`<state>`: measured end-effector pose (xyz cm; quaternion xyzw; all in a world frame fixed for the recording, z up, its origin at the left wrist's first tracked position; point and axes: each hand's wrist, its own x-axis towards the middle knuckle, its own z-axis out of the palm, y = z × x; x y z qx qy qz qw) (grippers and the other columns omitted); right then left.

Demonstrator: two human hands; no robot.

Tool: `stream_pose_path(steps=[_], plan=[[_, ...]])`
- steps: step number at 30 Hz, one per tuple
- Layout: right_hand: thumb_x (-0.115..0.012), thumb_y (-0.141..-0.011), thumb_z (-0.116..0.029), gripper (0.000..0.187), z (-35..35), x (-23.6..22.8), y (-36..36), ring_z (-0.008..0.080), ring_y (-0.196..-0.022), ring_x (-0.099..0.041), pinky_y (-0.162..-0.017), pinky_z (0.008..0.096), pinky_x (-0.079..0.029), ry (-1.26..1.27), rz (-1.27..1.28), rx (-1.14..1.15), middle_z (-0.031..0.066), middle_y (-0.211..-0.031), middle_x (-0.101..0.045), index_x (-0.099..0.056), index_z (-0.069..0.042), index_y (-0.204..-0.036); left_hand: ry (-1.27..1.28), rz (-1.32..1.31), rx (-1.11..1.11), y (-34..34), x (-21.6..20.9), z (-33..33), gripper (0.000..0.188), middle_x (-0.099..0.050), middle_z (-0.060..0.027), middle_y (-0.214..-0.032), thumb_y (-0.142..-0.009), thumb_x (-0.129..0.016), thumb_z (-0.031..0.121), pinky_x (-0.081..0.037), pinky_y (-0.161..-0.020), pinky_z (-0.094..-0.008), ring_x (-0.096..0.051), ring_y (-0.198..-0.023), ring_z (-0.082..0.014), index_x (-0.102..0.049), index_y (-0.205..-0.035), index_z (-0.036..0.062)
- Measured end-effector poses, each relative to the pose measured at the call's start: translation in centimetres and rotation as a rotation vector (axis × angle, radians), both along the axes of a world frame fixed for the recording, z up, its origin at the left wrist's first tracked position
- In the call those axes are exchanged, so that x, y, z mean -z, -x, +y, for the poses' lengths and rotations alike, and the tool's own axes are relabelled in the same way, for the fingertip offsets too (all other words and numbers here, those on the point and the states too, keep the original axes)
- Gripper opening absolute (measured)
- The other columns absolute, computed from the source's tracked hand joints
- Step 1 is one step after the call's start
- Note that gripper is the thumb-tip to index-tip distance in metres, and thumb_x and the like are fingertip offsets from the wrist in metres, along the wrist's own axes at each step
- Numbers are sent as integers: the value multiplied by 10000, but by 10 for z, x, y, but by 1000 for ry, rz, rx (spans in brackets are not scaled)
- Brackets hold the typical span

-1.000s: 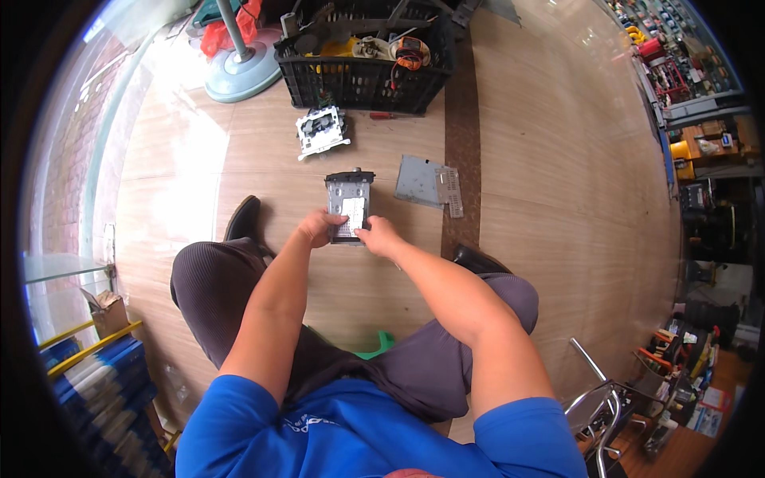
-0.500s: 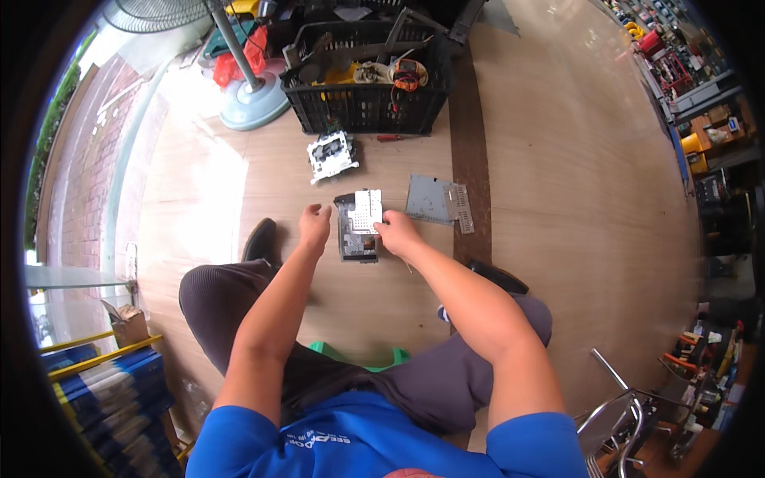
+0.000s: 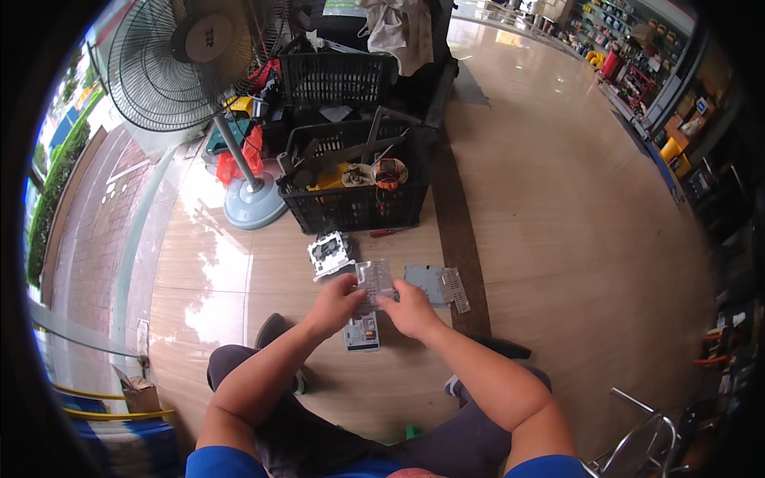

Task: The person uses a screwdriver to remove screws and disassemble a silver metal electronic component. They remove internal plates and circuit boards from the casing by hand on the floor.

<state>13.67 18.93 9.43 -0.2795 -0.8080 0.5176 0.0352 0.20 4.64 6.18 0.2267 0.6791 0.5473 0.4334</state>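
Observation:
A perforated silvery metal plate (image 3: 374, 277) is held up between my two hands. My left hand (image 3: 338, 304) grips its left edge, thumb on the near face. My right hand (image 3: 409, 307) pinches its right edge; the fingers behind the plate are hidden. Below it, partly covered by the plate and hands, lies an opened grey metal device housing (image 3: 362, 334) on the floor. Just beyond my left hand rests a white-framed mechanism (image 3: 329, 255) with dark parts inside. To the right of my right hand are a flat grey metal panel (image 3: 424, 280) and a perforated metal strip (image 3: 457, 290).
A black plastic crate (image 3: 358, 209) full of tools and parts stands ahead, with a red-handled screwdriver (image 3: 382, 233) at its foot. Left of it stands a pedestal fan (image 3: 253, 205). My shoes flank the parts. A chrome-framed chair (image 3: 637, 434) is at the lower right.
The perforated plate has come up off the housing. My left hand has moved in and taken its left edge. The view has tilted up, showing more of the fan and crates.

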Motion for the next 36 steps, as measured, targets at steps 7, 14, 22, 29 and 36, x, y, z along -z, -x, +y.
stream_pose_path(steps=[7, 14, 22, 29, 36], plan=[[-739, -857, -255, 523, 17, 5, 5, 394, -990, -670, -842, 429, -533, -45, 44, -4, 228, -1086, -684, -540, -3, -1271, -50, -69, -13, 5, -4, 7, 186, -646, -64, -934, -997, -574, 128, -554, -583, -278, -634, -770, -119, -583, -1143, 13], [-790, -794, -273, 665, -1, 8, 0, 344, -895, -672, -750, 425, -558, -649, 108, -331, 149, -1114, -563, -481, -79, -1351, -27, -301, -167, 17, -1, -5, 205, -660, -60, -922, -993, -585, 192, -561, -637, -294, -646, -768, -146, -603, -1113, 26], [-570, -871, -108, 220, -18, 40, 0, 312, -755, -683, -674, 400, -558, -860, -10, -406, 121, -848, -624, -593, -62, -1085, 141, -373, -102, 6, 3, -21, 299, -657, -72, -880, -1016, -551, 319, -543, -596, -270, -634, -679, -146, -588, -1081, 29], [-578, -924, -249, 208, 38, 87, 4, 425, -934, -640, -805, 511, -519, -486, -213, -139, 221, -941, -678, -652, -55, -919, 225, 426, 304, 15, 41, -17, 451, -702, -207, -902, -979, -582, 405, -521, -773, -427, -684, -869, -335, -680, -1026, -34], [-624, -937, -209, 213, 75, 77, 13, 222, -706, -628, -666, 356, -501, -171, -159, 127, 127, -835, -710, -686, -9, -972, 416, 820, 750, 3, 9, -18, 456, -681, -229, -1086, -924, -650, 345, -503, -890, -481, -640, -1020, -404, -600, -1250, 31]])
